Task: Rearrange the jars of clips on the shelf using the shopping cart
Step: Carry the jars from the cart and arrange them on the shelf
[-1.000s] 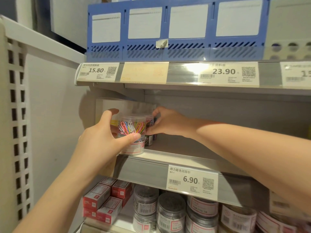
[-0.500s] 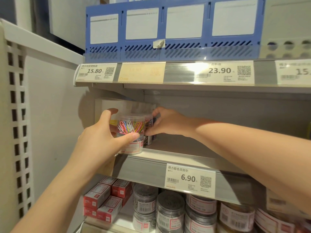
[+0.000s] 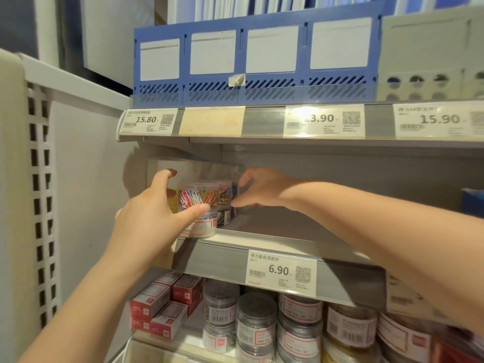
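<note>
Clear plastic jar of coloured paper clips (image 3: 199,197) sits right at the front left corner of the grey metal shelf (image 3: 275,241), and the left hand (image 3: 154,218) is on it now; thumb (image 3: 200,208) laid across the jar's front face, just under the clips, while the other fingers (image 3: 167,175) curl up and round its left side, so the jar is caught between thumb and fingers; below the thumb there's a red-and-white label (image 3: 203,226), and whether that is a second jar underneath I cannot tell; over to the right hand (image 3: 263,188), reaching in from the other side; its fingers are bent into an open hook beside a second jar of coloured clips (image 3: 225,194) standing directly behind the first, thumb tip (image 3: 234,204) at that jar's side; a firm hold or only a touch, I cannot tell; below the shelf edge hangs a white 6.90 price tag (image 3: 281,271); under it, grey-lidded clip jars (image 3: 256,309) and small red boxes (image 3: 167,305); above, blue plastic file trays (image 3: 256,85).
</note>
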Available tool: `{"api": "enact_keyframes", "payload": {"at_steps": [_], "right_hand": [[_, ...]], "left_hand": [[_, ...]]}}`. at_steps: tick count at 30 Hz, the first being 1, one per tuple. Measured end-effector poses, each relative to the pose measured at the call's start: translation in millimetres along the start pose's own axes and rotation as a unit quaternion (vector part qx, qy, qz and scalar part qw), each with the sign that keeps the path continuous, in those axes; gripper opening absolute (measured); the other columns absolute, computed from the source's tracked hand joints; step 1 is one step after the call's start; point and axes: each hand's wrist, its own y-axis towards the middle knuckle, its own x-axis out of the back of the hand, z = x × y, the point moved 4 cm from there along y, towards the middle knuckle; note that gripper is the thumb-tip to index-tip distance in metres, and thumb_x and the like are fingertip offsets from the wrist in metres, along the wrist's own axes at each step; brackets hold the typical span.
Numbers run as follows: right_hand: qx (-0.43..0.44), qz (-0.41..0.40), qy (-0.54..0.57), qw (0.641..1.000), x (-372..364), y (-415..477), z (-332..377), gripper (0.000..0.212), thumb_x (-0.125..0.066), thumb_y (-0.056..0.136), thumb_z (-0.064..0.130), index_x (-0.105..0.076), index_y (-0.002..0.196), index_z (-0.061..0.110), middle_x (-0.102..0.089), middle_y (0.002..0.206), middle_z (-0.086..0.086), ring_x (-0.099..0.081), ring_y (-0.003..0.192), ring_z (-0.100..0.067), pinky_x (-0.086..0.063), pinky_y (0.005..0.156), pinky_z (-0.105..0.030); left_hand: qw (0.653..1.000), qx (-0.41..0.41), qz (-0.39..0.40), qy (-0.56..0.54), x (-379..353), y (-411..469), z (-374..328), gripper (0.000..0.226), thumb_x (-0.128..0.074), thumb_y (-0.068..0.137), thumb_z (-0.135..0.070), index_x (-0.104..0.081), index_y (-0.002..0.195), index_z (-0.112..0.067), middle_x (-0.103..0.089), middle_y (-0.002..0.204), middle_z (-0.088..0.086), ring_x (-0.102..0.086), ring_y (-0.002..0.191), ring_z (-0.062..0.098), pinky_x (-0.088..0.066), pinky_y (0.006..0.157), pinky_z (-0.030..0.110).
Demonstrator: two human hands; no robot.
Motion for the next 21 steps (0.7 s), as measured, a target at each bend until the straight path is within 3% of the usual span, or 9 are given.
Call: {"api": "enact_keyframes", "payload": {"at_steps": [3,7,11,15,21], "right_hand": [[-0.013,0.006,-0.007,1.0,9.7,-17.4,7.4,0.033,-0.063,0.087,0.028,-0.063,0.114,0.008,-0.069,0.103,-0.006,-0.065,0.097,-0.019,-0.052,0.087,-0.029],[0.01,-0.008,0.012,1.0,19.1,-42.7,12.5,0.025,-0.065,0.084,0.028,-0.067,0.104,0.012,-0.07,0.09,-0.004,-0.064,0.08,-0.014,-0.043,0.061,-0.017],[0.021,-0.025,0.01,0.999,24.6,-69.3,14.0,0.019,-0.068,0.081,0.03,-0.066,0.097,0.019,-0.061,0.071,0.009,-0.06,0.078,-0.01,-0.044,0.063,-0.018],[0.036,-0.058,0.008,0.998,22.8,-101.9,22.1,0.017,-0.071,0.08,0.032,-0.064,0.092,0.023,-0.06,0.086,0.009,-0.055,0.085,-0.008,-0.042,0.065,-0.017],[0.025,-0.149,0.058,0.987,18.7,-179.6,41.6,0.019,-0.07,0.08,0.033,-0.061,0.095,0.027,-0.065,0.094,0.009,-0.06,0.089,-0.007,-0.048,0.076,-0.022]], "left_hand": [[1.0,-0.006,-0.002,0.009,3.0,-5.7,-6.4,0.08,-0.061,0.073,-0.06,-0.031,0.139,-0.027,-0.055,0.131,0.007,-0.051,0.119,0.029,-0.041,0.097,0.047],[1.0,-0.008,-0.011,0.026,9.6,-17.1,-19.8,0.075,-0.06,0.074,-0.06,-0.034,0.136,-0.029,-0.054,0.131,0.005,-0.049,0.12,0.028,-0.04,0.097,0.047],[0.997,0.006,-0.037,0.068,24.1,-30.1,-29.0,0.074,-0.057,0.076,-0.061,-0.036,0.136,-0.025,-0.05,0.133,0.008,-0.044,0.123,0.03,-0.036,0.095,0.048],[0.998,0.003,-0.025,0.053,33.0,-54.1,-37.8,0.07,-0.057,0.077,-0.059,-0.036,0.136,-0.026,-0.049,0.133,0.008,-0.044,0.123,0.03,-0.035,0.095,0.046],[0.994,-0.066,-0.004,-0.089,46.9,-106.7,-66.6,0.058,-0.057,0.079,-0.053,-0.044,0.129,-0.027,-0.053,0.128,0.003,-0.048,0.119,0.025,-0.039,0.097,0.047]]}}
